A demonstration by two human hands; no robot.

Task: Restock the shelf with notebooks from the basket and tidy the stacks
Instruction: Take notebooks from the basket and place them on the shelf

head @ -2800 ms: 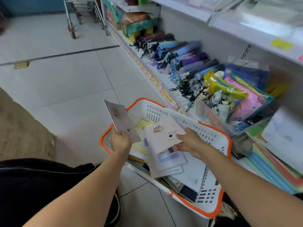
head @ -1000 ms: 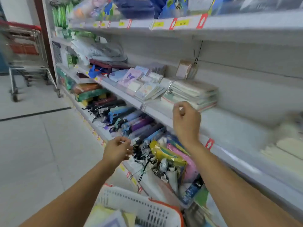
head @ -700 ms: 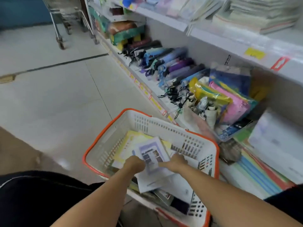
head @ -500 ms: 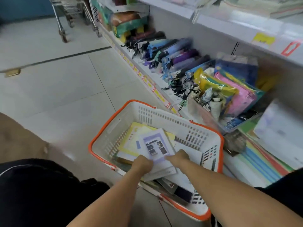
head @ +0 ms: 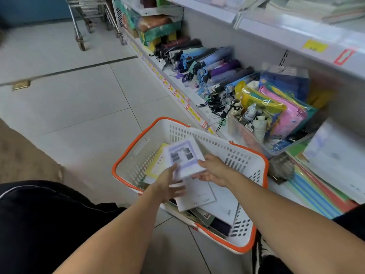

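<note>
Notebooks (head: 199,196) lay in a loose heap inside the white basket (head: 246,161) with the orange rim, which sat on the tiled floor (head: 79,107) just beside the bottom shelf (head: 197,99). One small notebook with a lilac cover (head: 182,158) was raised above the heap, tilted, its far edge toward the basket's back wall. The right hand (head: 214,171) gripped it at the near right corner, thumb on the cover and fingers curled beneath. The left hand (head: 169,184) was at its near left edge, fingers spread and fairly straight; motion blur hid whether they actually touched the cover. Beneath the lifted one lay a white notebook with printed lettering (head: 197,200), and a yellow-edged one (head: 158,165) lay toward the basket's left side. On the bottom shelf, folded umbrellas (head: 213,64) lay in a row, with bright plastic pouches (head: 276,111) in a clear bin next to them. A metal trolley (head: 88,18) stood far up the aisle.
</note>
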